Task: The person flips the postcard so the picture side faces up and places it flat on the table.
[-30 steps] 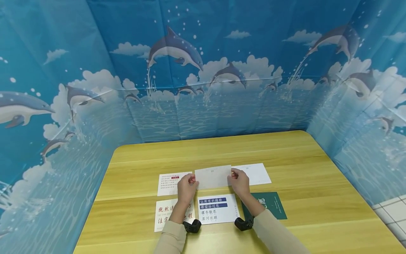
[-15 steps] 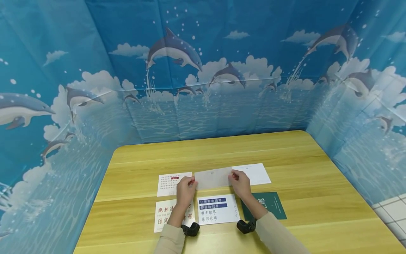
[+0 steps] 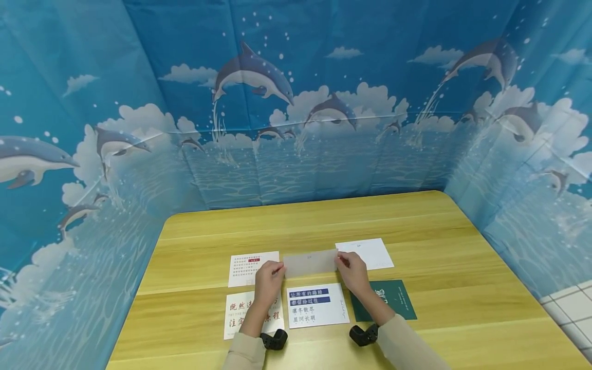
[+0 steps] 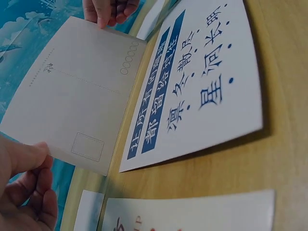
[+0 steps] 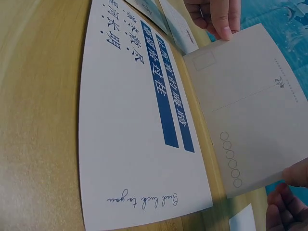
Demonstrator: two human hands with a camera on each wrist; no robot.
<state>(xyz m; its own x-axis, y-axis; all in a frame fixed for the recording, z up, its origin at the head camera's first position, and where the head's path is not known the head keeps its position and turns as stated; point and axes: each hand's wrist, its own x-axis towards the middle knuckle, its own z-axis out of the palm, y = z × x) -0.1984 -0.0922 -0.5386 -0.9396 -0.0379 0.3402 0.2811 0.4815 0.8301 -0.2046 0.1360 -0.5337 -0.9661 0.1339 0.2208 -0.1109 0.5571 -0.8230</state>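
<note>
Between both hands a white postcard point(image 3: 310, 263) is held tilted up, its printed back with a dotted line, small circles and a stamp box facing me. The left hand point(image 3: 270, 279) pinches its left edge between thumb and fingers. At the opposite edge the right hand point(image 3: 352, 270) pinches it the same way. In the left wrist view the postcard point(image 4: 82, 91) has its lower edge close to the table; whether it touches cannot be told. Just in front lies a white card with blue bands point(image 3: 318, 306).
A card with red lettering point(image 3: 236, 316) and a card with a red block point(image 3: 240, 270) lie at left. At right are a green card point(image 3: 400, 298) and a white card point(image 3: 370, 255). The wooden table point(image 3: 462, 267) meets a dolphin-printed curtain point(image 3: 324, 159) behind.
The postcard's upper edge has come down toward the table, so it looks narrower from the head. Both hands keep their pinch and have shifted only slightly.
</note>
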